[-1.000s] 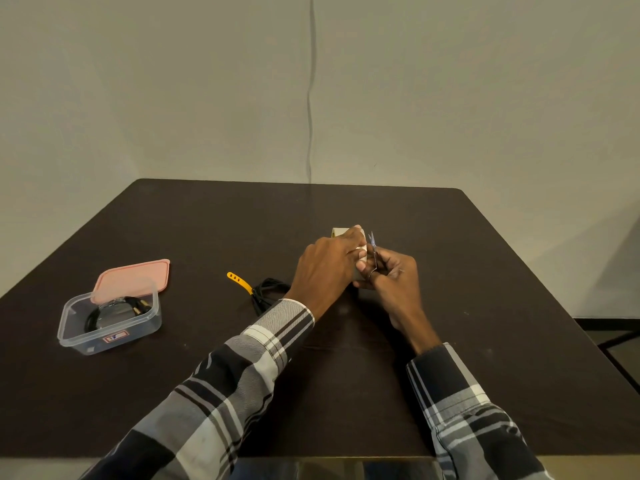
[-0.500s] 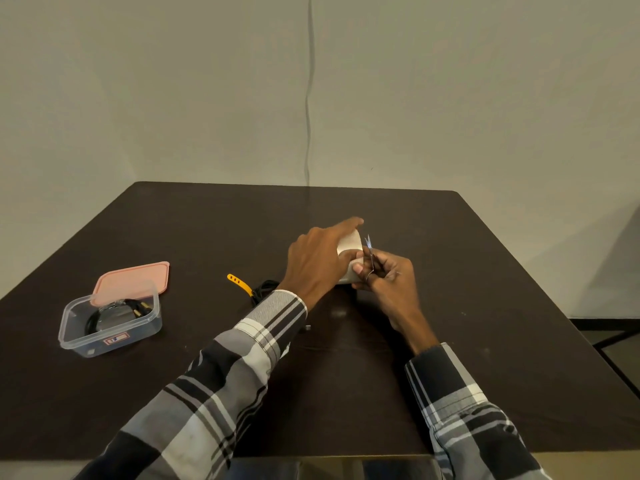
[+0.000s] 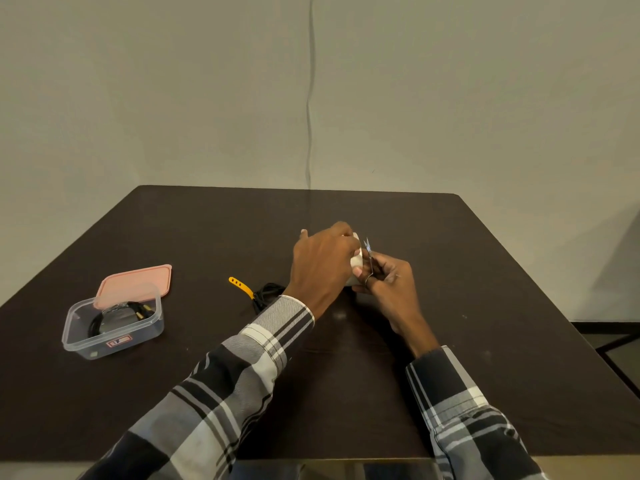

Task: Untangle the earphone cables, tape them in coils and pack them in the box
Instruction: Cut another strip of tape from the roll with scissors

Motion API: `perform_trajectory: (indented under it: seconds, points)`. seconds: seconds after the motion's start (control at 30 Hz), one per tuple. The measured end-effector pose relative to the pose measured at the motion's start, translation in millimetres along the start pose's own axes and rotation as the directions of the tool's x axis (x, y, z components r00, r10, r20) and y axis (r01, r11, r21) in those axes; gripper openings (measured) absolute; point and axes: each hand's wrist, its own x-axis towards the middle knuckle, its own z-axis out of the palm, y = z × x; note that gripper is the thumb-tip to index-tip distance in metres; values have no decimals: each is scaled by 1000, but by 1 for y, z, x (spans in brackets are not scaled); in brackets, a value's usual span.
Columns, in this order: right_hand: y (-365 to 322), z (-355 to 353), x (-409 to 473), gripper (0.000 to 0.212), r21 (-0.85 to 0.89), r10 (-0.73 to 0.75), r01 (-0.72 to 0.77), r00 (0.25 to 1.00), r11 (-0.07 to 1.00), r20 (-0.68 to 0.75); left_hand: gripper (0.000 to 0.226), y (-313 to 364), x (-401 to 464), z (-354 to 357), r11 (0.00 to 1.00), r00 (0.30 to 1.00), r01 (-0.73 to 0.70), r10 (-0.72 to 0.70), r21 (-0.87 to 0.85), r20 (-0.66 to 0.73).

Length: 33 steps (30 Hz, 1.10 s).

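At the table's middle my left hand [image 3: 323,263] grips a white roll of tape [image 3: 356,261], fingers curled over its top. My right hand [image 3: 391,282] holds small metal scissors [image 3: 369,252] upright against the roll's right side, blades pointing up. A black coiled earphone cable [image 3: 266,294] with a yellow strap [image 3: 240,285] lies on the table just left of my left wrist, partly hidden by the sleeve. A clear plastic box [image 3: 114,336] at the left holds another black coiled cable [image 3: 114,315].
The box's pink lid [image 3: 138,280] leans on its back rim. The dark table [image 3: 485,306] ends at the right, where floor shows beyond its edge. A thin wire [image 3: 310,98] runs down the wall behind.
My left hand has shifted on the roll, from an extended finger over its top to fingers curled around it. The right hand with the scissors stays at the roll's side.
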Motion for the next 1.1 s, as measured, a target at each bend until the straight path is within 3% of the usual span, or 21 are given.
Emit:
perform_trajectory:
  seconds: [0.43,0.8,0.9,1.03,1.1]
  points:
    - [1,0,0,18,-20,23,-23,1000,1000,-21,42,3,3,7,933,975,-220,217,287,41]
    - [-13,13,1,31,-37,29,-31,999,999,-46,38,-10,14,-10,955,987,-159,145,250,76]
    - [-16,15,4,27,-34,49,-52,995,998,-81,38,-9,11,-9,964,986,-158,142,212,88]
    - [-19,14,6,16,-21,102,-104,993,994,-61,9,-17,19,-18,999,996,-32,36,-37,87]
    - [-20,12,7,14,-33,125,-127,991,991,-40,6,-23,27,-23,993,991,-6,22,-121,130]
